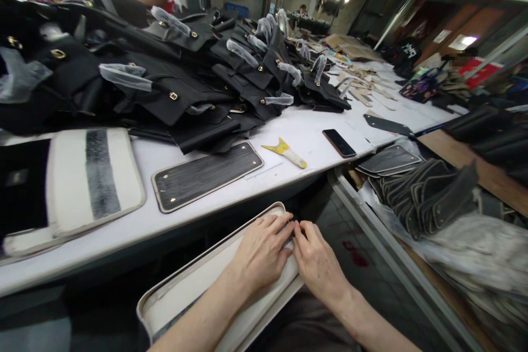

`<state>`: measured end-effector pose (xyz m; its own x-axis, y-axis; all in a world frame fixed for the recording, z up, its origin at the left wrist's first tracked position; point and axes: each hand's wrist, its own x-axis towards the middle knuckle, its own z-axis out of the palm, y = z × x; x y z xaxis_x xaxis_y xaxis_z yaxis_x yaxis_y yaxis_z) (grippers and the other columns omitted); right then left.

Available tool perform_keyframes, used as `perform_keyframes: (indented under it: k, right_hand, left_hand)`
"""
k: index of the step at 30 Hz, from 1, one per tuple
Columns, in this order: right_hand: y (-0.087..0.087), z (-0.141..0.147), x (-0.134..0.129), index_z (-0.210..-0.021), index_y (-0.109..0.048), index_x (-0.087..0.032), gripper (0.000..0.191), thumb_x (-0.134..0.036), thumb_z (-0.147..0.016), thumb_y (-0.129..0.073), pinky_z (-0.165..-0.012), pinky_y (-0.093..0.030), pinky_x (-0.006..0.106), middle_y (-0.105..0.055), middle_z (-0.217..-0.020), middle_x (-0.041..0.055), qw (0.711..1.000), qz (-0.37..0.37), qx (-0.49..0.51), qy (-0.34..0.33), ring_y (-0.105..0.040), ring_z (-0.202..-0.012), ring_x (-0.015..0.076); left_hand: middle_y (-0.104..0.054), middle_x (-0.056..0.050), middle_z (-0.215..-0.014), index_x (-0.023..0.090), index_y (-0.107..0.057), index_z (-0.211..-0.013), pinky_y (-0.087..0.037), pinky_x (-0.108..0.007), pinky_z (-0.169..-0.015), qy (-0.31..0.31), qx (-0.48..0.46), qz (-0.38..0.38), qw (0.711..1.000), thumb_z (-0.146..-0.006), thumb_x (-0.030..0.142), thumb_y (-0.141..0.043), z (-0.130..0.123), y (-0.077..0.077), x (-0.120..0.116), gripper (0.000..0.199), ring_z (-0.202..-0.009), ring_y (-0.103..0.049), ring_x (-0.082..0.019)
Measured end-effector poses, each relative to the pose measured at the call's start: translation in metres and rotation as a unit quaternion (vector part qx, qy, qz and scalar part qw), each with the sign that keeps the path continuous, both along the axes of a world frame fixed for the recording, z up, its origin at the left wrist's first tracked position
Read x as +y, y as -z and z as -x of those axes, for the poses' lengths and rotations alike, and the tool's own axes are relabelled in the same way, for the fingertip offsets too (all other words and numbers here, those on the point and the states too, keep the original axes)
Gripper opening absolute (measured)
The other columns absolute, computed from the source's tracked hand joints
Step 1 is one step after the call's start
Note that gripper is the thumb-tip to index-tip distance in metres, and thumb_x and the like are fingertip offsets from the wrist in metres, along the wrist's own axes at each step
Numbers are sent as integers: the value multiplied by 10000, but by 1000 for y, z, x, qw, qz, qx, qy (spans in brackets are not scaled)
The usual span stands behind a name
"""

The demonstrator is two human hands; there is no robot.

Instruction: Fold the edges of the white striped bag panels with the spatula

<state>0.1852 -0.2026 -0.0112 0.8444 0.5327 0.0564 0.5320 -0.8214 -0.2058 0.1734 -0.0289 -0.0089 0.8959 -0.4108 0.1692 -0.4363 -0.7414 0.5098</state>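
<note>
Off-white material is used for the long, shallow piece (198, 280), which is held low in front of the body, below the edge of the white table (231, 192). By the left hand (264, 250) its far end is covered; the fingers are kept nearly together and bent downward. By the right hand (319, 261) the same end is touched near the corner, with the fingertips gathered close to those of the other hand. Whether the rim is pinched cannot be told, because the contact is hidden. A small dark part is partly seen under the fingers.

For good work at this corner, the piece should probably be kept steady by one hand, while pressure is given by the fingertips in small, even touches. The raised rim should not be pushed inward, as its rounded shape could be creased.

Along the piece, a dark stripe (178, 316) is partly covered by the forearm. On the table, a dark panel (206, 176) is edged with a pale border, and its surface is marked by fine streaks. Beside it are seen a yellow-and-white tool (289, 155) and a black phone (339, 143). Behind, soft black bags (152, 85) are heaped, and their handles are wrapped in cloudy plastic. At the right, thin dark panels (429, 192) with rounded corners are stacked unevenly.
</note>
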Motion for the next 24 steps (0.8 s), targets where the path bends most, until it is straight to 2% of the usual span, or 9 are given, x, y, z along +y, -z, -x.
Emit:
perform_keyframes:
  k: [3, 7, 9, 12, 14, 15, 19, 24]
  right_hand:
    - [-4, -2, -2, -1168, -585, -49, 306, -105, -957, -370, -891, -498, 451, -531, -1035, 151, 999, -41, 10, -4, -523, -985, 283]
    - [-7, -17, -9, -946, -674, -143, 283, -211, -985, -402, -818, -485, 368, -576, -947, 96, 979, -186, 83, 25, -569, -879, 219]
    - [-5, -31, -14, -829, -680, -169, 236, -276, -944, -504, -758, -472, 329, -602, -870, 61, 953, -250, 156, 65, -582, -801, 187]
    - [1, -56, -21, -800, -625, -169, 194, -356, -805, -679, -647, -441, 278, -593, -743, 8, 883, -307, 329, 133, -548, -687, 146]
    - [3, -71, -23, -799, -568, -169, 315, -406, -717, -758, -585, -416, 248, -558, -688, -22, 836, -312, 428, 146, -511, -632, 119]
    - [2, -78, -23, -791, -546, -169, 371, -430, -682, -787, -566, -411, 236, -544, -676, -30, 821, -305, 462, 142, -500, -618, 111]
    - [-5, -99, -18, -756, -506, -166, 513, -483, -568, -862, -527, -435, 214, -530, -648, -41, 787, -247, 553, 117, -501, -585, 96]
    - [-6, -122, -8, -714, -485, -167, 563, -418, -468, -924, -485, -493, 218, -518, -589, -52, 762, -161, 618, 105, -515, -546, 102]
  left_hand:
    - [-518, -21, -1418, 223, -508, -1323, -410, -431, -1011, 2, -1, -10, 1000, -903, 308, -570, -1, 0, -1, 432, -1231, -477, -241]
    - [-560, -25, -1372, 208, -543, -1277, -407, -434, -1009, 1, -3, -17, 1000, -897, 322, -585, -3, -2, -2, 399, -1209, -489, -244]
    - [-563, -27, -1369, 206, -551, -1265, -413, -436, -996, 1, -2, -17, 1000, -891, 318, -592, -3, -3, -2, 392, -1203, -492, -247]
    - [-561, -20, -1371, 208, -548, -1267, -416, -440, -993, -2, 3, -9, 1000, -882, 315, -595, -3, -3, -2, 403, -1208, -488, -250]
    - [-564, -17, -1364, 204, -550, -1266, -407, -435, -1012, -5, 10, 1, 1000, -869, 310, -603, -3, -3, -2, 414, -1219, -480, -249]
    - [-565, -20, -1361, 200, -555, -1259, -403, -431, -1022, -7, 14, 6, 1000, -859, 304, -609, -3, -4, -2, 417, -1223, -478, -249]
    - [-583, -33, -1330, 187, -577, -1218, -392, -417, -1042, -17, 27, 24, 999, -817, 271, -615, -5, -5, -1, 412, -1216, -485, -245]
    - [-613, -45, -1262, 179, -593, -1131, -407, -415, -1018, -32, 35, 38, 998, -763, 221, -589, -7, -5, -5, 371, -1173, -511, -244]
